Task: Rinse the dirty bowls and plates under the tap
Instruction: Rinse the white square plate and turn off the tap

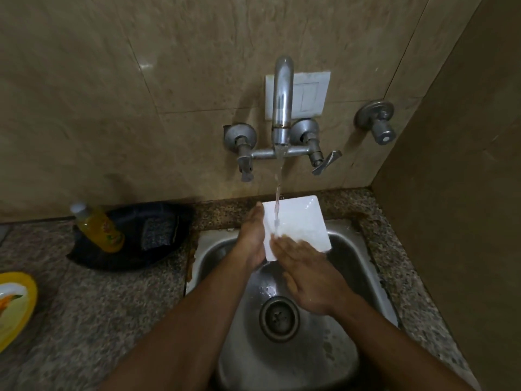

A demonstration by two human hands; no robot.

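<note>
While water runs, yellow bottle's [100, 228] label stays unreadable.

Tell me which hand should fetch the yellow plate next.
Left, probably. The yellow plate lies on the counter at the far left, the left hand's side. But that hand grips the white square plate; the right hand rubs it, fingers flat.

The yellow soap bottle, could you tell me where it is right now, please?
In the head view the yellow soap bottle lies on a dark tray, left of the sink, beside a scrubbing pad.
</note>
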